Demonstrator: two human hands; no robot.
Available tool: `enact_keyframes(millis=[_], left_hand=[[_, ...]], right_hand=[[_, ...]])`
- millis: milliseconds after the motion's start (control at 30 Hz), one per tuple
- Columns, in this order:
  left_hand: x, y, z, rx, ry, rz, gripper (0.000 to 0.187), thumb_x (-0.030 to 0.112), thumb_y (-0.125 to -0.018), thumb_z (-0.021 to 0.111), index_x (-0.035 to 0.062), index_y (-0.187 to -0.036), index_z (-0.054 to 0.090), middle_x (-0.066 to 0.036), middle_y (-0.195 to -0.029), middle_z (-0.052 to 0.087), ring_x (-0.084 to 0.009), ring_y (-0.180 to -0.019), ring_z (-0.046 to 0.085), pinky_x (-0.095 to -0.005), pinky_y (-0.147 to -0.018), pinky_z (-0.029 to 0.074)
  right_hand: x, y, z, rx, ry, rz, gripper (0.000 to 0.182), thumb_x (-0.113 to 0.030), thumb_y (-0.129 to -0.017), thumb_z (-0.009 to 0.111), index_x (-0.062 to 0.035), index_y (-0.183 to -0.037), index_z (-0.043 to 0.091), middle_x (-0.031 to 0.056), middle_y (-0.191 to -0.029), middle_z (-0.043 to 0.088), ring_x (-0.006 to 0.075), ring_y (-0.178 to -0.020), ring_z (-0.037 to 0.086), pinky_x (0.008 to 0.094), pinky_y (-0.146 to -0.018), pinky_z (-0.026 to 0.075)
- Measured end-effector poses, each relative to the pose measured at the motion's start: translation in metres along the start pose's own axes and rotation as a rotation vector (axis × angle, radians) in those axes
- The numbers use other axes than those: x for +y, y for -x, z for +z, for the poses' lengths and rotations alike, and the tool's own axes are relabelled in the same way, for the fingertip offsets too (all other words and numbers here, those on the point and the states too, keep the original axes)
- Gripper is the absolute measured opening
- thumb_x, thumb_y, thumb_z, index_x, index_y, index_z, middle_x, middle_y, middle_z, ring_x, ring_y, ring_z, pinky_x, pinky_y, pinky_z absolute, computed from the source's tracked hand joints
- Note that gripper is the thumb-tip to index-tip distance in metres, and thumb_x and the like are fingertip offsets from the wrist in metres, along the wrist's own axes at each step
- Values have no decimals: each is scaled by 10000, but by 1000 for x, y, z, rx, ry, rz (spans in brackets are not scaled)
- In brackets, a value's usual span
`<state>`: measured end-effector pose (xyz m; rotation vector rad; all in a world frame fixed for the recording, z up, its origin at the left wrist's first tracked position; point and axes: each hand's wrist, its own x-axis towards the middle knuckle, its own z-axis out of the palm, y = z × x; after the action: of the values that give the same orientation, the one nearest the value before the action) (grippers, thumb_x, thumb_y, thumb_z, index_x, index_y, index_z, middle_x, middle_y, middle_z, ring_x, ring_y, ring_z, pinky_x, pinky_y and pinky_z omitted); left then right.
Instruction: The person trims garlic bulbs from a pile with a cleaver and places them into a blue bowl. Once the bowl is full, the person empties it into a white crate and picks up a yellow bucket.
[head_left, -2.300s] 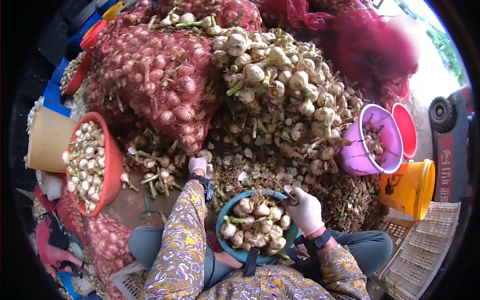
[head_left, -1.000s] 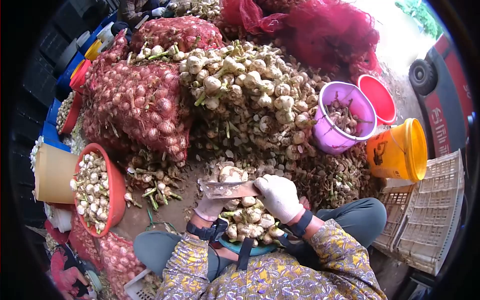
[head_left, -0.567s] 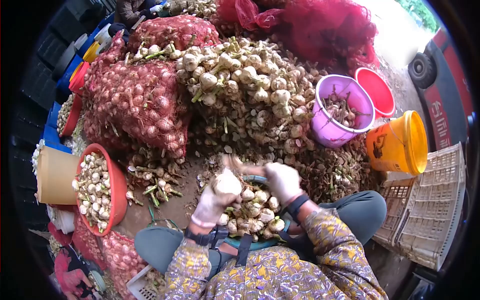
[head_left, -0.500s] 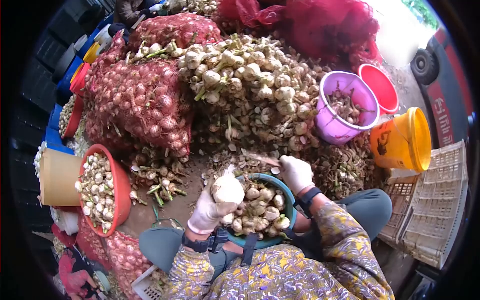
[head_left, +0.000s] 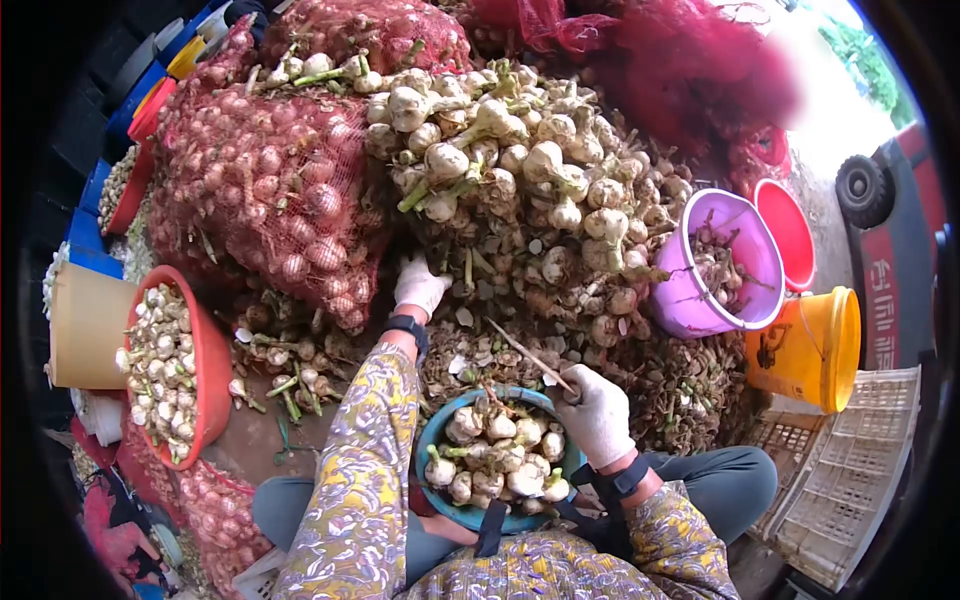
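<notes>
Ground: dirt floor under a large garlic pile [head_left: 520, 190].
Left hand [head_left: 418, 285]: stretched onto the pile's lower edge; grip hidden, cannot tell.
Right hand [head_left: 597, 412]: closed around a knife [head_left: 528, 353], beside the teal bowl [head_left: 435, 445], blade pointing toward the pile.

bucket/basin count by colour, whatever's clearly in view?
Red: 2, basin of garlic at left and bucket at right
Purple: 1, bucket holding stalks
Yellow: 1, bucket
Teal: 1, basin in the lap, full of garlic
Total: 5. The stacked containers at the upper left edge are too hidden to count.
</notes>
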<state>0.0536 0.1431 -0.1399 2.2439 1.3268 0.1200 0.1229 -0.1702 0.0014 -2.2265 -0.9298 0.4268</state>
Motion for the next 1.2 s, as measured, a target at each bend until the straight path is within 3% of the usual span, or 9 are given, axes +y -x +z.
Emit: enact_keyframes(millis=[167,300,467,567,667,900,967,1033,1200], left_hand=[[-27,50,26,-435,705,-155,286,197,-721,818,47,-920,678,-78,-831,714,-197,-735,672,-319,-672,555],[-1,141,-9,-699,1147,-412,328,213,-839,750,60,-1108,643,-44,-901,711,-116,-625,646,-255,-487,501],[65,193,-55,-765,610,95,692,555,-796,719,56,-1258,585,-116,-1017,690,-251,-943,653,-368,-859,499],[80,211,-102,-432,194,272,691,430,-749,783,86,-1301,550,-156,-1057,666,-289,-941,667,-393,-824,521],[69,220,-82,-207,380,593,727,196,-699,818,50,-1331,489,-90,-1161,628,-190,-970,632,-303,-866,508],[95,234,-104,-579,924,-213,491,20,-735,770,103,-1162,543,-15,-941,643,-60,-804,613,-230,-675,524],[41,222,-37,-141,435,680,414,145,-827,709,134,-1217,567,20,-1018,638,-96,-864,625,-369,-776,535],[41,225,-47,-37,220,942,428,251,-918,559,119,-1324,533,14,-1224,617,-148,-1081,599,-438,-989,441],[41,235,-57,-361,419,643,421,195,-930,562,98,-1337,520,-32,-1314,587,-167,-1157,572,-370,-1024,427]], right_hand=[[5,-6,7,-69,3,67,201,-185,-772,751,-106,-926,649,136,-775,642,335,-736,657,370,-632,515],[7,-13,17,-143,-196,146,268,-199,-778,769,-71,-983,655,146,-889,675,308,-817,675,343,-709,525],[-1,-14,19,-318,-977,385,328,-33,-841,709,-6,-1148,598,21,-1018,680,102,-918,625,261,-837,514],[-2,-11,3,-301,-1146,404,298,-73,-860,711,-18,-1132,604,28,-1009,679,95,-896,618,257,-819,508],[-1,-6,4,-368,-1071,397,300,-131,-867,720,-30,-1125,605,14,-1001,665,90,-876,598,258,-786,495],[-27,25,-29,34,-9,-174,165,-193,-783,721,-96,-873,621,102,-714,627,308,-688,649,373,-596,512],[-29,35,-28,44,86,-391,129,-146,-740,701,-122,-842,626,88,-727,611,289,-691,640,390,-596,506],[-24,38,-22,-19,155,-441,85,-147,-767,657,-126,-837,615,86,-745,606,295,-702,631,402,-595,494],[-23,39,-18,-57,225,-448,80,-137,-773,630,-127,-849,610,84,-734,595,298,-702,623,403,-601,493]])
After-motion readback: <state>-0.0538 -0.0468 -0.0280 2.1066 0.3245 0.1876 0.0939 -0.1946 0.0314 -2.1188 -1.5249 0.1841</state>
